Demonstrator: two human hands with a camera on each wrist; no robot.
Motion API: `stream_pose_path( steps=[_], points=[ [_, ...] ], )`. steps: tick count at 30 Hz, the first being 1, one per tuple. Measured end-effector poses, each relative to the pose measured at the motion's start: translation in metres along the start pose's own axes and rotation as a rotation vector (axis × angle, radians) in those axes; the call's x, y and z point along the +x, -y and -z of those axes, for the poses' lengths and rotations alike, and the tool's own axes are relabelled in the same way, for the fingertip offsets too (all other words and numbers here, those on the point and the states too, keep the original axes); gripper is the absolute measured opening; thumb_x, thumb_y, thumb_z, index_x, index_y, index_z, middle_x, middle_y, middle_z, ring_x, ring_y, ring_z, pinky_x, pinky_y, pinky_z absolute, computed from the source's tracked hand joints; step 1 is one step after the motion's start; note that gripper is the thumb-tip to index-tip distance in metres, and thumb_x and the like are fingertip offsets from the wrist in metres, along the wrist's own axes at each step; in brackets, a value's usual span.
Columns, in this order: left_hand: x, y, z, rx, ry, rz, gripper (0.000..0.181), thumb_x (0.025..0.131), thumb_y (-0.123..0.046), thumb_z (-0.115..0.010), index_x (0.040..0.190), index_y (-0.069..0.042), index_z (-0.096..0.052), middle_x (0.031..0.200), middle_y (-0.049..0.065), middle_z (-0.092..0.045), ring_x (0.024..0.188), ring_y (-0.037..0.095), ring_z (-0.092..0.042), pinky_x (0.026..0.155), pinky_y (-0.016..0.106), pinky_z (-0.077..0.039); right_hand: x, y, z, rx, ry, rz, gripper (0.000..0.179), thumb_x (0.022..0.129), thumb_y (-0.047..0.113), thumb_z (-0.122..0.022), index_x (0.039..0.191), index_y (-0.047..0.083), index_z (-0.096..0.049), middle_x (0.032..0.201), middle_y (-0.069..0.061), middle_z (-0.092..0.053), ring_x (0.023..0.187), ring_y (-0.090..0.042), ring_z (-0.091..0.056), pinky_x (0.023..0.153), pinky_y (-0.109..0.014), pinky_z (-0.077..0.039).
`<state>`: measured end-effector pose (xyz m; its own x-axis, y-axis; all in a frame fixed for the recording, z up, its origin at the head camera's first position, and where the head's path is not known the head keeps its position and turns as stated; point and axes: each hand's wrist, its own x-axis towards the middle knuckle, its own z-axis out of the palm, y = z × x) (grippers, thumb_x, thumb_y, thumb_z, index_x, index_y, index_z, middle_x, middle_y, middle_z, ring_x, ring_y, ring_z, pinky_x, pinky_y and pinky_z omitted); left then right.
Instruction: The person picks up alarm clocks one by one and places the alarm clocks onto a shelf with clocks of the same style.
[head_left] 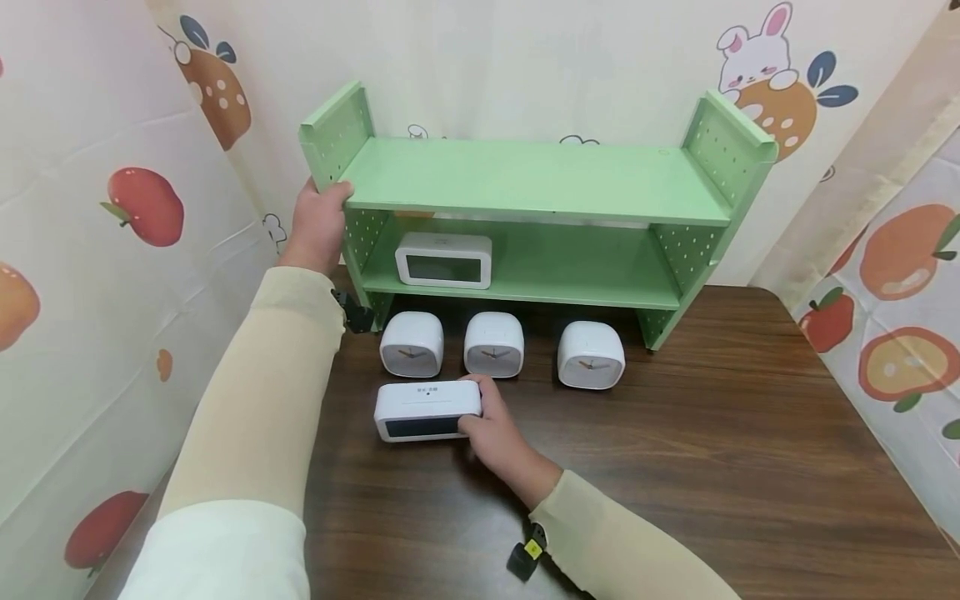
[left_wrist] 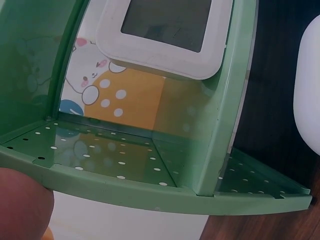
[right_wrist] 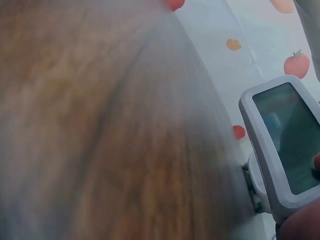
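Green shelf [head_left: 540,175] gripped by left hand [head_left: 318,227], clock [head_left: 426,397] by right hand [head_left: 501,432]; shelving seems underway, next probably a far-side lift.

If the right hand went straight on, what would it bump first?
Likely the left small clock or middle small clock, just beyond the wide clock the right hand holds; depth is unclear.

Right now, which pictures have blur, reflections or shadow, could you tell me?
Right wrist view: tabletop heavily blurred, white device clearer, with faint reflections on its dark screen; left wrist view: rather dim, the wall print mirrored in the glossy green shelf; head view: brighter and mostly sharp, with the tabletop darkened beneath the shelf.
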<state>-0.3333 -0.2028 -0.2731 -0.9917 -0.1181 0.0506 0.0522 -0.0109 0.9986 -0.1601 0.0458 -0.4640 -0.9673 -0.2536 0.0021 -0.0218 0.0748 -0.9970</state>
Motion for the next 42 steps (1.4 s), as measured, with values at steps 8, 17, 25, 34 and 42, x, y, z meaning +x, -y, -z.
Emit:
stream_pose_path(
  steps=[8,17,25,34,42],
  points=[
    [-0.004,-0.004,0.000,0.001,-0.003,0.016,0.052,0.110,-0.032,-0.043,0.160,-0.031,-0.032,0.160,-0.005,-0.037,0.144,0.015,-0.034,0.123,0.045,-0.020,0.001,0.011,0.023,0.034,-0.039,0.037,0.059,0.078,-0.015,-0.047,0.135,-0.001,-0.043,0.140,-0.018,-0.051,0.128,-0.030,-0.045,0.109,-0.045,-0.035],
    [-0.006,-0.009,-0.003,0.015,0.004,0.025,0.053,0.110,-0.032,-0.042,0.161,-0.033,-0.029,0.161,-0.006,-0.035,0.145,0.014,-0.032,0.124,0.045,-0.018,0.002,0.042,0.058,0.074,-0.058,0.031,0.063,0.077,-0.017,-0.046,0.138,0.000,-0.040,0.145,-0.017,-0.048,0.127,-0.029,-0.045,0.102,-0.039,-0.039],
    [0.001,-0.004,-0.001,-0.012,-0.005,0.003,0.052,0.109,-0.029,-0.044,0.160,-0.032,-0.032,0.160,-0.006,-0.037,0.144,0.013,-0.033,0.123,0.042,-0.019,0.004,0.072,0.088,0.122,-0.130,0.051,0.065,0.073,-0.016,-0.045,0.135,-0.001,-0.039,0.143,-0.016,-0.043,0.124,-0.026,-0.041,0.090,-0.031,-0.042],
    [0.004,-0.002,-0.001,-0.011,-0.014,0.006,0.052,0.108,-0.029,-0.045,0.159,-0.031,-0.033,0.158,-0.006,-0.038,0.143,0.014,-0.034,0.123,0.042,-0.021,0.011,0.090,0.130,0.200,-0.174,0.193,0.061,0.071,-0.022,-0.039,0.128,-0.001,-0.043,0.132,-0.013,-0.055,0.116,-0.019,-0.056,0.092,-0.027,-0.048],
    [0.003,-0.001,0.000,0.009,-0.022,0.012,0.052,0.108,-0.031,-0.044,0.159,-0.032,-0.033,0.158,-0.006,-0.039,0.143,0.014,-0.034,0.123,0.044,-0.019,0.018,0.104,0.173,0.158,-0.215,0.190,0.055,0.076,-0.021,-0.036,0.123,0.005,-0.042,0.132,-0.009,-0.051,0.123,-0.021,-0.049,0.096,-0.026,-0.043]
  ],
)
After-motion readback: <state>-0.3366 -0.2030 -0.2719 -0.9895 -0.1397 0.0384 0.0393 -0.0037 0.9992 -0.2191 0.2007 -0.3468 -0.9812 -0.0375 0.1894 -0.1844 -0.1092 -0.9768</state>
